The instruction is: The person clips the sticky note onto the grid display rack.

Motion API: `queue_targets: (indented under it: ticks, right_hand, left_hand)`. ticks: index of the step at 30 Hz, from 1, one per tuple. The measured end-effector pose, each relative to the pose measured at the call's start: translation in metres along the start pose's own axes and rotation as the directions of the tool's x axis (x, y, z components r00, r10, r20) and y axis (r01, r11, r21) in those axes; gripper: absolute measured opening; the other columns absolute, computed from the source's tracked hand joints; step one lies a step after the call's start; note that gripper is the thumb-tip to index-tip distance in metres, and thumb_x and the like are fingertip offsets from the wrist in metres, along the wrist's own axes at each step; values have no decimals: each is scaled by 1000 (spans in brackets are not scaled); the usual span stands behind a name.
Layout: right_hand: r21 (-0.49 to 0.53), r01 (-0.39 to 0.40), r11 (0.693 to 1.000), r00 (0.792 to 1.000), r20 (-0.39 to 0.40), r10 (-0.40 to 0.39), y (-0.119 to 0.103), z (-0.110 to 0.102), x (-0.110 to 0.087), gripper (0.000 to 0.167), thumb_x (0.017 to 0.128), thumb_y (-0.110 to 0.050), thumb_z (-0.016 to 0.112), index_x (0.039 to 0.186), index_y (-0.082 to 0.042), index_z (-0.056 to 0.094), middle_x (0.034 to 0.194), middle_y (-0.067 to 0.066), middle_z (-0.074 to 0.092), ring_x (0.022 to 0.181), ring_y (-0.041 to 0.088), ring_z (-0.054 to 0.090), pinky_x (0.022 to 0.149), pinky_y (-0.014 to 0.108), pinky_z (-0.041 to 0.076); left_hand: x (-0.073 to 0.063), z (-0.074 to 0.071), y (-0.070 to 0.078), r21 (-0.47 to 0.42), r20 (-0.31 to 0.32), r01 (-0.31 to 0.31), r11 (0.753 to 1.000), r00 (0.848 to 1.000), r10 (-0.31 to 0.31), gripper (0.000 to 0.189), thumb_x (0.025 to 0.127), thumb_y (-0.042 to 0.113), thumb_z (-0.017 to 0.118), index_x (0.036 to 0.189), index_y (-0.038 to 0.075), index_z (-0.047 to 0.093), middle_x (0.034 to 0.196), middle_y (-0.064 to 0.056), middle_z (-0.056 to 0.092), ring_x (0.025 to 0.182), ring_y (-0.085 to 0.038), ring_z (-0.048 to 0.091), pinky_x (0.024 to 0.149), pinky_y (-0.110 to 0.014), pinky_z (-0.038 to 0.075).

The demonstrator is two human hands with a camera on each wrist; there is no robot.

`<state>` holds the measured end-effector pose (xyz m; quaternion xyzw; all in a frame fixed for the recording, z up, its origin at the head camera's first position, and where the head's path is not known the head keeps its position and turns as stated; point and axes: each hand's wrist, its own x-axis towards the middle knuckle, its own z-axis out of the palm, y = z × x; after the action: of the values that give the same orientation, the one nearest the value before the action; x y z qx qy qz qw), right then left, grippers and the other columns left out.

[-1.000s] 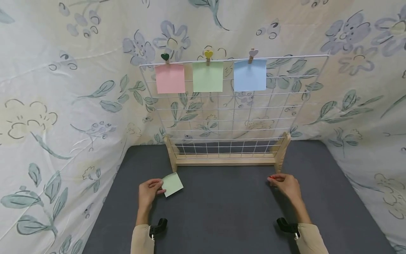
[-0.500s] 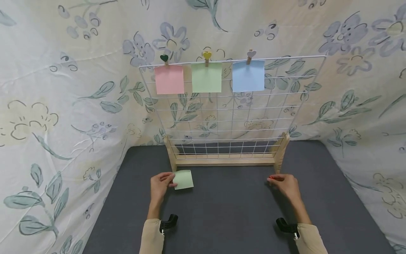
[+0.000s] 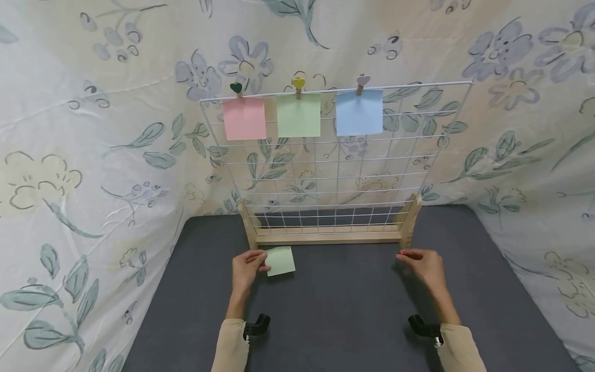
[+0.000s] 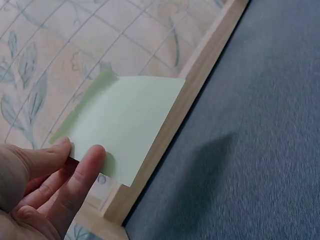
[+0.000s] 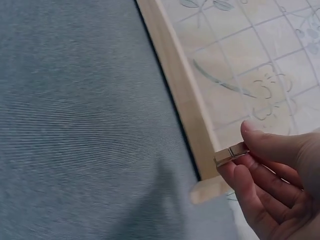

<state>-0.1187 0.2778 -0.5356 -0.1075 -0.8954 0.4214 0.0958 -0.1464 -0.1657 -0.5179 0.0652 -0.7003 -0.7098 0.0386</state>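
My left hand (image 3: 246, 271) pinches a pale green sticky note (image 3: 280, 261) by its left edge, in front of the rack's left foot. In the left wrist view the note (image 4: 125, 117) is held up off the table, its far left edge bent. My right hand (image 3: 425, 267) pinches a small wooden clothespin (image 5: 230, 154) between thumb and fingers, near the rack's right foot. A trace of red shows at those fingertips in the head view. On the white wire grid (image 3: 339, 178) hang pink (image 3: 244, 119), green (image 3: 298, 115) and blue (image 3: 359, 112) notes, each under a heart clothespin.
The grid leans back in a wooden stand (image 3: 327, 238) at the rear of the dark grey table (image 3: 334, 310). Floral cloth (image 3: 93, 155) surrounds the table at the back and sides. A black camera mount (image 3: 257, 326) sits on each wrist.
My left hand has moved right and slightly forward with the green note, which has turned more upright. My right hand has shifted slightly right and forward, still pinching the clothespin.
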Motion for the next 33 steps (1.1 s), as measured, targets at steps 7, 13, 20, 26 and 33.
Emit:
queue_targets:
  ticks: [7,13,20,26,33]
  right_hand:
    - [-4,60,998,997,-40,-60,-11,-13,4,29,85,-20,78,101,4,75,85,18,74,70,30,69,48,22,49]
    - [-18,105,994,992,-66,-106,-21,-21,8,29,85,-18,78,100,6,75,84,20,73,67,30,69,48,20,51]
    - [-4,119,993,991,-59,-119,-21,-29,11,34,86,-25,78,101,6,74,88,22,73,70,34,70,52,29,57]
    - [93,205,974,974,-119,-193,-6,-32,22,43,82,-41,79,96,0,77,81,15,74,56,20,67,41,34,50]
    - [-6,161,987,979,-123,-160,-28,-41,19,30,87,-21,76,101,5,74,91,24,72,65,29,71,49,26,56]
  left_hand:
    - [6,14,-9,38,-1,-52,998,999,52,17,88,0,71,100,-12,70,84,-24,68,66,-25,69,65,-36,64]
    - [4,30,-5,109,0,-101,989,995,102,14,88,1,72,96,-9,71,85,-22,71,63,-29,71,60,-34,64]
    - [2,45,-5,105,44,-124,987,992,120,15,87,0,72,97,-11,71,86,-26,70,64,-35,71,60,-38,64]
    - [-1,55,4,73,101,-116,991,989,108,16,88,-5,68,100,-16,68,90,-33,68,73,-47,69,65,-45,63]
    - [-18,78,40,102,148,-135,986,982,119,14,88,-8,66,99,-18,67,92,-34,68,78,-47,69,70,-50,62]
